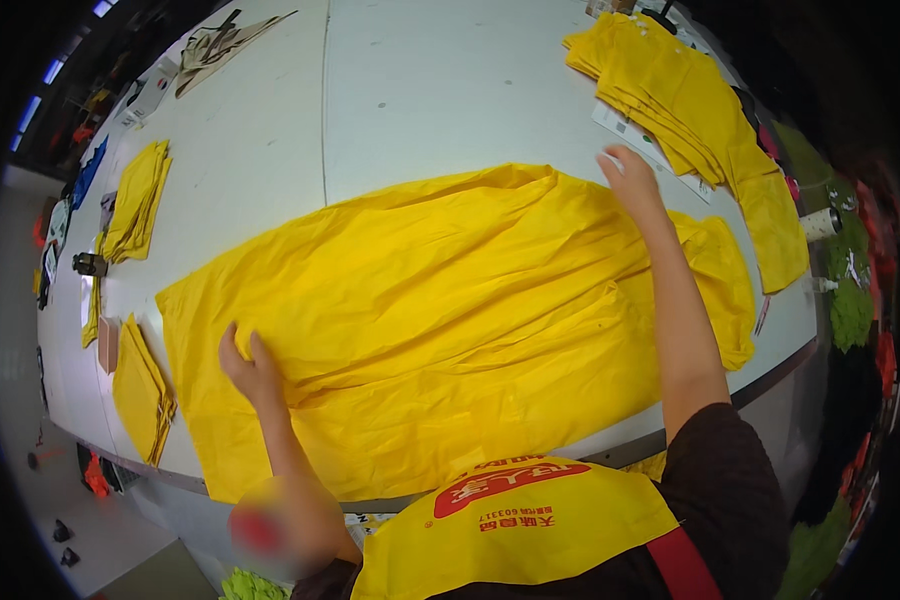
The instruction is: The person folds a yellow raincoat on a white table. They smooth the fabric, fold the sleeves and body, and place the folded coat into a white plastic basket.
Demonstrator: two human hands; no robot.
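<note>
A large sheet of thin yellow cloth (410,300) lies creased across the near part of the white table (420,100). Its right part is bunched into loose folds, while the left end lies flatter. Over that left end is my left hand (253,370), thumb and fingers apart, with nothing gripped; whether it touches the cloth I cannot tell. My right hand (632,182) is by the cloth's far right edge, fingers apart and holding nothing. The right forearm crosses above the bunched folds and hides some of them. A yellow printed apron (530,540) covers my front.
At the far right a pile of yellow cloth pieces (660,90) overlaps a white paper (625,130). Folded yellow pieces (138,205) lie along the left side, with another stack (142,395) nearer. A beige cloth (220,55) rests far left; a white cylinder (822,224) is at the right edge.
</note>
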